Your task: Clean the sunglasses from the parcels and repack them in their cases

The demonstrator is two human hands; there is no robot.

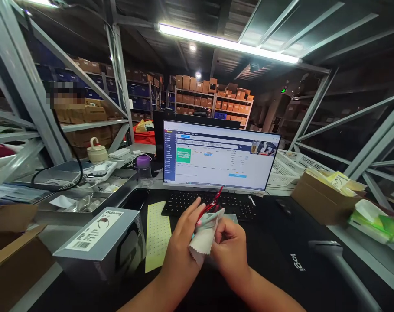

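Observation:
My left hand [183,232] is closed around a glossy red thing that looks like a pair of glasses [214,202], its thin red parts sticking up past the fingers. A pale cloth with zigzag edges [202,243] is wrapped about its lower part and hangs between both hands. With curled fingers, my right hand [231,242] pinches the cloth from the right side. Both hands are above the desk mat, just in front of the black keyboard [180,202]. The lens area is covered by cloth and fingers.
Left of my hands stand a grey labelled box [118,236] and a yellow sticker sheet [158,238]. A monitor [216,167] rises behind the keyboard. On the right are a mouse [284,207], a handheld scanner [343,264] and a cardboard box [327,197]. A purple-lidded bottle [144,167] stands back left.

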